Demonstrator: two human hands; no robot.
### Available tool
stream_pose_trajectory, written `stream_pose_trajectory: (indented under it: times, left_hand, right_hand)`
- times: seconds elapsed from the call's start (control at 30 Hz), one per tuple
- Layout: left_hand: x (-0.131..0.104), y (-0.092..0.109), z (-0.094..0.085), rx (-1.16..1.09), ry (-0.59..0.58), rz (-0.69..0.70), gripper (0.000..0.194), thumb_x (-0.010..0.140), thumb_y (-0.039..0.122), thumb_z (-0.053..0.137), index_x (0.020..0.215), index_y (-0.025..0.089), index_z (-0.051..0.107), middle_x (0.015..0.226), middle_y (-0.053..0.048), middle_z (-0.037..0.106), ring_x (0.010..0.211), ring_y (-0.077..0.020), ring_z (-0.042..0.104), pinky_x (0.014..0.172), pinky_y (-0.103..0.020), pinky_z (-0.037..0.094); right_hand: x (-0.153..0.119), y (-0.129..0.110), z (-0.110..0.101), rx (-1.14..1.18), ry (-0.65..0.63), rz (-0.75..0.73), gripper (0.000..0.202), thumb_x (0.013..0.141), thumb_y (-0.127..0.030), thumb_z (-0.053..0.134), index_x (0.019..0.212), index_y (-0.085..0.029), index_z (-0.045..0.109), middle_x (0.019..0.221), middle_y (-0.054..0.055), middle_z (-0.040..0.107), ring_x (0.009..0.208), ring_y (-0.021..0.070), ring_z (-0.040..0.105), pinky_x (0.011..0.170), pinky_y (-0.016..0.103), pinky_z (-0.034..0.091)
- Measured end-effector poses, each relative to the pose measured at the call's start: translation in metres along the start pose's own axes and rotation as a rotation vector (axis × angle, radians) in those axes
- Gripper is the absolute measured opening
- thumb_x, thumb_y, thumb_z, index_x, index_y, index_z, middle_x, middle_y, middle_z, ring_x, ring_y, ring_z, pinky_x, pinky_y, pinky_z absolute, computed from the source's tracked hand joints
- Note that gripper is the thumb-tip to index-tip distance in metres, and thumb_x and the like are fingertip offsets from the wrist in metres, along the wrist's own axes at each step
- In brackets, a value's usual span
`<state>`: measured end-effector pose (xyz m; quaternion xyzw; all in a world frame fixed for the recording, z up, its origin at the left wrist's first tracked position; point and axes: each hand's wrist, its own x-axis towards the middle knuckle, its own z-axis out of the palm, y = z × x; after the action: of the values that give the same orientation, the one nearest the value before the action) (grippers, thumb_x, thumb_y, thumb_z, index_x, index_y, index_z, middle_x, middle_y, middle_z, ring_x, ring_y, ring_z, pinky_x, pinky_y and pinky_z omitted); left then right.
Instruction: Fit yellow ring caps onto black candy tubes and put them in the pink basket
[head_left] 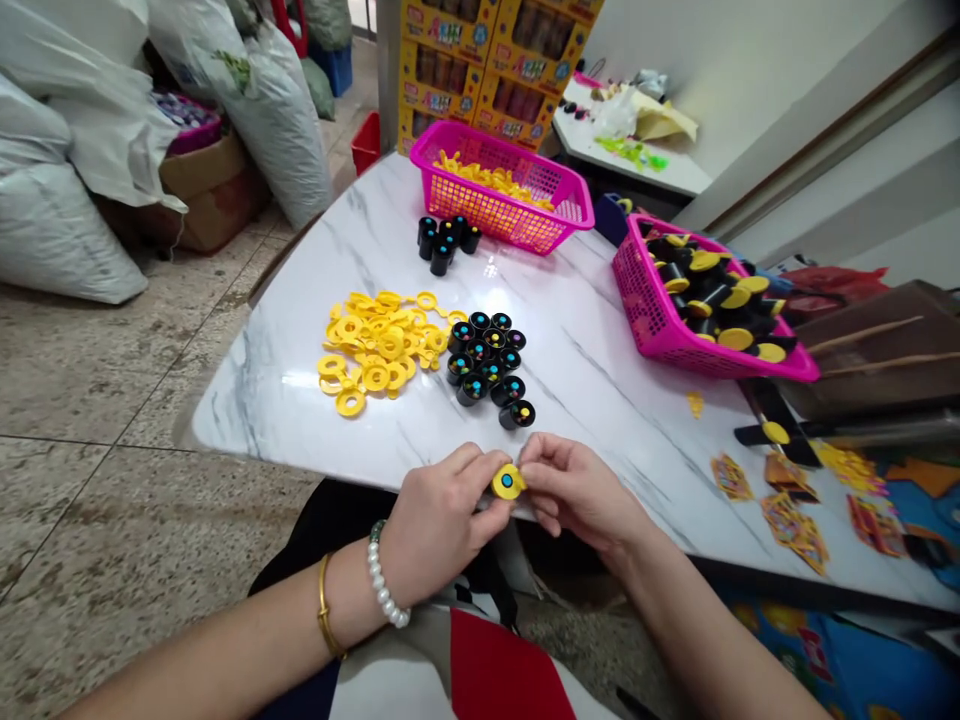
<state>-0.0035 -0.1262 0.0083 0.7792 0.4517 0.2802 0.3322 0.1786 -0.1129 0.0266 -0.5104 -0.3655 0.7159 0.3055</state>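
At the table's near edge, my left hand (450,505) is closed round a small piece with a yellow cap (508,482) that has a blue dot in its centre. The thumb and fingers of my right hand (574,485) pinch the right side of this same cap. Just beyond my hands stands a cluster of black cups (491,360) with coloured dots inside. To their left lies a loose pile of yellow rings (382,345). Farther back is a smaller group of black cups (442,245).
A pink basket (495,220) of yellow parts stands at the back of the white table (300,300). Another pink basket (652,325), at the right, holds black pieces with yellow caps. Sticker-like pieces (795,530) lie at the right. White sacks (277,130) stand on the floor.
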Motion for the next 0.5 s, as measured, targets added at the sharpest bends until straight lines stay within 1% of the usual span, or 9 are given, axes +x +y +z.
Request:
stream_pose_trajectory:
  times: [0.07,0.17,0.27,0.33,0.4,0.5]
  left_hand:
    - [0.003,-0.002,0.002,0.022,-0.002,0.005,0.019,0.087,0.024,0.056,0.105,0.022,0.061,0.086,-0.001,0.057,0.074,-0.0145,0.056,0.067,-0.025,0.045]
    - [0.005,-0.004,0.004,0.068,-0.015,0.009,0.012,0.086,0.025,0.057,0.096,0.021,0.061,0.083,0.0,0.056,0.07,-0.0148,0.055,0.062,-0.026,0.043]
    - [0.005,-0.004,0.005,0.13,-0.039,-0.003,0.009,0.085,0.025,0.058,0.092,0.021,0.06,0.082,0.0,0.057,0.068,-0.0158,0.056,0.058,-0.027,0.041]
    - [0.006,-0.005,0.004,0.151,-0.043,0.002,0.008,0.084,0.024,0.059,0.092,0.022,0.061,0.083,0.0,0.058,0.069,-0.016,0.058,0.059,-0.027,0.042]
    - [0.007,-0.005,0.002,0.159,-0.05,0.015,0.008,0.084,0.023,0.06,0.092,0.022,0.061,0.082,0.0,0.059,0.07,-0.0159,0.059,0.061,-0.026,0.043]
    - [0.007,-0.005,0.002,0.171,-0.063,0.019,0.01,0.084,0.024,0.061,0.093,0.022,0.062,0.083,-0.001,0.06,0.072,-0.0172,0.06,0.062,-0.027,0.043]
  right_hand:
    - [0.002,-0.001,0.006,-0.119,-0.003,0.012,0.034,0.076,-0.037,0.075,0.076,-0.018,0.046,0.048,-0.01,0.047,0.033,0.0047,0.038,0.03,0.014,0.033]
    - [0.0,0.001,0.014,-0.224,0.051,-0.023,0.033,0.083,-0.038,0.067,0.078,-0.02,0.04,0.048,-0.01,0.048,0.033,0.006,0.046,0.031,0.011,0.029]
    - [-0.004,0.005,0.017,-0.216,0.083,-0.074,0.034,0.083,-0.043,0.065,0.081,-0.02,0.04,0.053,-0.011,0.049,0.034,0.0062,0.048,0.031,0.013,0.035]
    - [-0.004,0.006,0.014,-0.178,0.055,-0.112,0.036,0.082,-0.047,0.065,0.083,-0.02,0.041,0.054,-0.011,0.049,0.033,0.0062,0.046,0.032,0.015,0.039]
    - [-0.001,0.005,0.01,-0.139,0.011,-0.114,0.037,0.083,-0.05,0.063,0.083,-0.02,0.042,0.053,-0.011,0.048,0.033,0.0063,0.045,0.033,0.017,0.043]
    - [0.002,0.004,0.008,-0.22,0.018,-0.081,0.036,0.082,-0.049,0.064,0.085,-0.02,0.043,0.054,-0.011,0.047,0.034,0.0056,0.043,0.031,0.015,0.039]
